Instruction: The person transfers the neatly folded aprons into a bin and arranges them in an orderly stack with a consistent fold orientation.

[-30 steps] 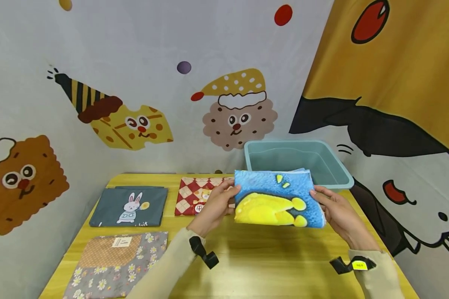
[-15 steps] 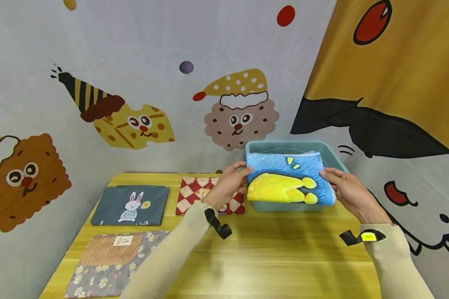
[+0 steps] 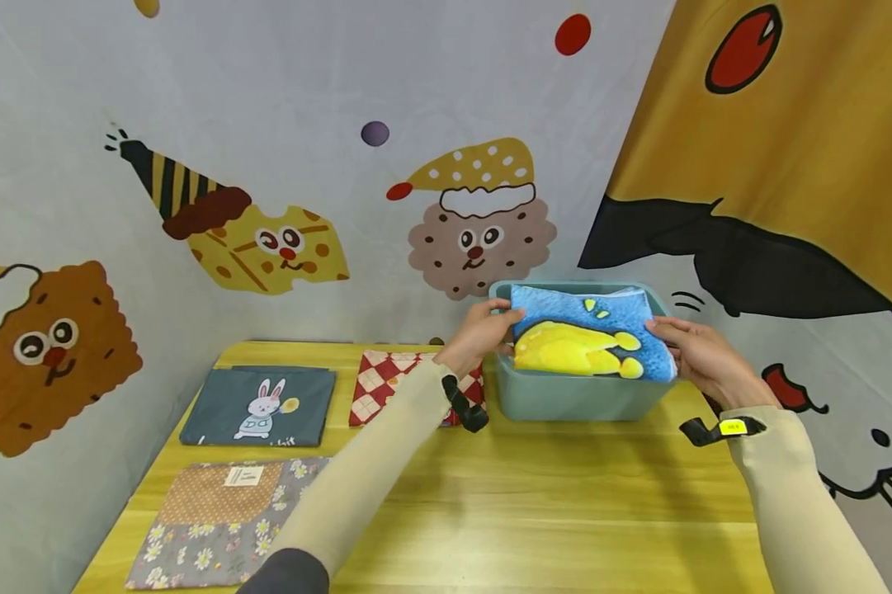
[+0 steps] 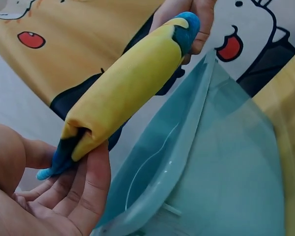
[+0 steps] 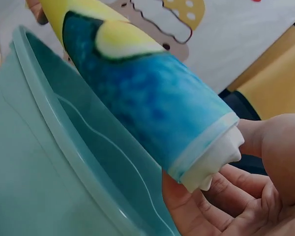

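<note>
A folded blue cloth (image 3: 557,309) with a yellow print hangs between both hands, above the opening of a teal plastic bin (image 3: 575,400). My left hand (image 3: 483,334) pinches its left end, thumb on top and fingers beneath. At the other end, my right hand (image 3: 705,359) grips the right edge the same way. In the left wrist view the folded cloth (image 4: 128,88) bulges in a thick roll beside the bin's rim (image 4: 187,162). White inner layers show at its end, near the right hand's fingers (image 5: 179,199) in the right wrist view.
On the wooden table (image 3: 549,511) lie a dark folded cloth (image 3: 215,404) with a rabbit, a grey floral cloth (image 3: 223,536) and a red checked cloth (image 3: 367,388), partly hidden by the left arm. A patterned curtain (image 3: 304,99) hangs close behind the bin.
Both hands have carried the blue cloth forward and slightly right, from in front of the bin to over its opening. The other cloths and the bin have stayed in place.
</note>
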Action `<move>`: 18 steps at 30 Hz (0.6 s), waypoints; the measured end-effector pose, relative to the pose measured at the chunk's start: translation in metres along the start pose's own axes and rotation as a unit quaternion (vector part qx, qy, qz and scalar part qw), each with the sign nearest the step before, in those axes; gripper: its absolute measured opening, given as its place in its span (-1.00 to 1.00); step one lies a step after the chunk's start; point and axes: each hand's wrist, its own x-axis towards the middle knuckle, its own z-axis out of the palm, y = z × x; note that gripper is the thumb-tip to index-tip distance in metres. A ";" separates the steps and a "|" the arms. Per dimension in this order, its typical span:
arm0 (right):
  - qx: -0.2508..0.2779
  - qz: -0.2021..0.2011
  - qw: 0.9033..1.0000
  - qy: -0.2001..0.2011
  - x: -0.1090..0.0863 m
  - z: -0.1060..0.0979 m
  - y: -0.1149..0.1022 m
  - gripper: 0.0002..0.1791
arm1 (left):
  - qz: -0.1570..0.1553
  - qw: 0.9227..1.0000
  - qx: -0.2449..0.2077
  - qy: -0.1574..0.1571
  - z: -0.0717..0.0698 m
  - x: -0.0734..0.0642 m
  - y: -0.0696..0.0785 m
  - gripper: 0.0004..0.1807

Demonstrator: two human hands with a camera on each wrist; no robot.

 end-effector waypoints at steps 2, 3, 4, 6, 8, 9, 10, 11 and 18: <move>-0.011 0.003 1.000 0.007 0.006 -0.004 -0.002 0.05 | 0.002 1.000 0.000 0.007 0.003 0.006 0.003 -0.44; -0.023 0.004 1.000 0.013 0.009 -0.006 -0.003 0.06 | 0.003 1.000 0.002 0.011 0.004 0.009 0.005 -0.45; -0.031 0.005 0.999 0.022 0.012 -0.007 -0.004 0.06 | 0.005 1.000 0.004 0.016 0.005 0.012 0.007 -0.45; -0.054 0.009 0.998 0.036 0.018 -0.011 -0.005 0.08 | 0.011 1.000 0.008 0.025 0.008 0.018 0.010 -0.46; -0.068 0.012 0.996 0.048 0.024 -0.015 -0.006 0.09 | 0.016 0.999 0.021 0.032 0.010 0.022 0.013 -0.48; -0.075 0.014 0.996 0.052 0.027 -0.017 -0.006 0.08 | 0.018 0.999 0.030 0.035 0.011 0.025 0.014 -0.47; -0.083 0.017 0.995 0.055 0.029 -0.018 -0.006 0.08 | 0.020 0.999 0.036 0.036 0.013 0.026 0.015 -0.46; -0.092 0.019 0.994 0.056 0.031 -0.020 -0.006 0.08 | 0.021 0.998 0.042 0.037 0.014 0.028 0.016 -0.46; -0.105 0.028 0.992 0.066 0.041 -0.029 -0.009 -0.06 | 0.032 0.996 0.076 0.039 0.021 0.038 0.021 -0.44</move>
